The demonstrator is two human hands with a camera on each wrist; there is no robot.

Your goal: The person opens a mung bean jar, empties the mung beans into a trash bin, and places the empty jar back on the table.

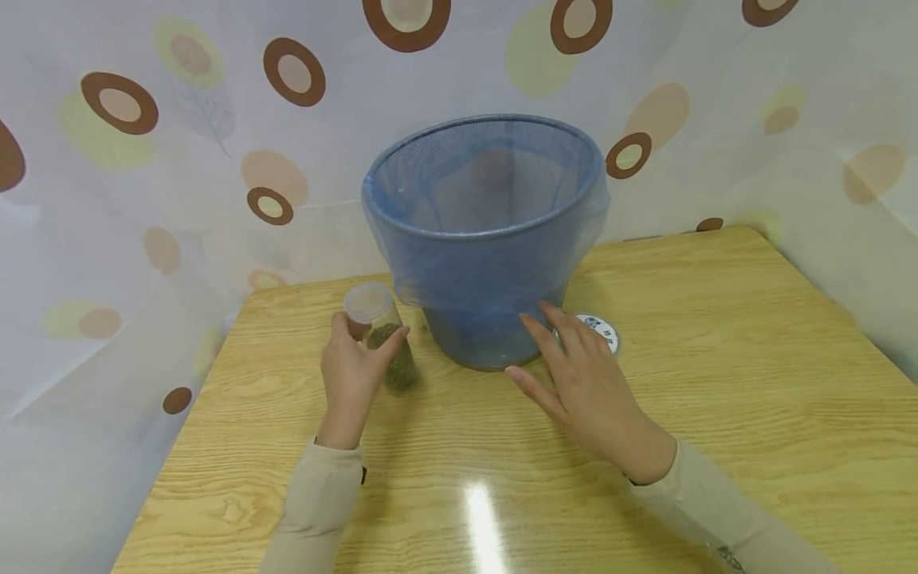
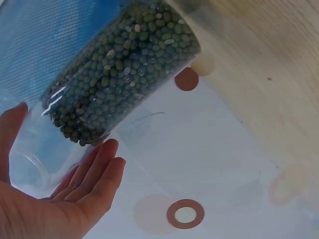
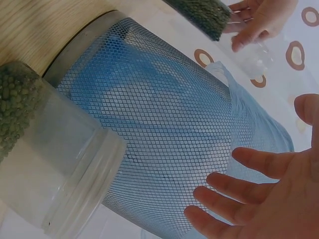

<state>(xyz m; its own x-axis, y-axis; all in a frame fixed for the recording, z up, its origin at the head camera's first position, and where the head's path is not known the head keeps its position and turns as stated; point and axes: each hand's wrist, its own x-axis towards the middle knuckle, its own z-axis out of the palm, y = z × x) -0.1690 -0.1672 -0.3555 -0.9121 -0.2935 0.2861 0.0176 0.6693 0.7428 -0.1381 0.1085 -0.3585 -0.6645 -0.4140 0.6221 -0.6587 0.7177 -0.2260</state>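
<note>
My left hand (image 1: 351,371) grips the upper part of a clear plastic jar (image 1: 394,363), thumb on one side and fingers on the other. Green mung beans (image 2: 124,69) fill its lower part, and a translucent lid (image 1: 369,300) tops it. My right hand (image 1: 591,391) is spread with nothing in it, in front of the lower right side of a blue mesh bin (image 3: 149,114). Behind that hand is a second clear jar (image 3: 60,134), also with green beans; in the head view only its white printed top (image 1: 598,328) shows past the fingers.
The bin stands at the back of the wood-grain table (image 1: 681,319), a thin blue plastic liner (image 1: 495,267) folded over its rim. Behind and beside the table hangs white sheeting (image 1: 445,88) with brown, yellow and peach ovals.
</note>
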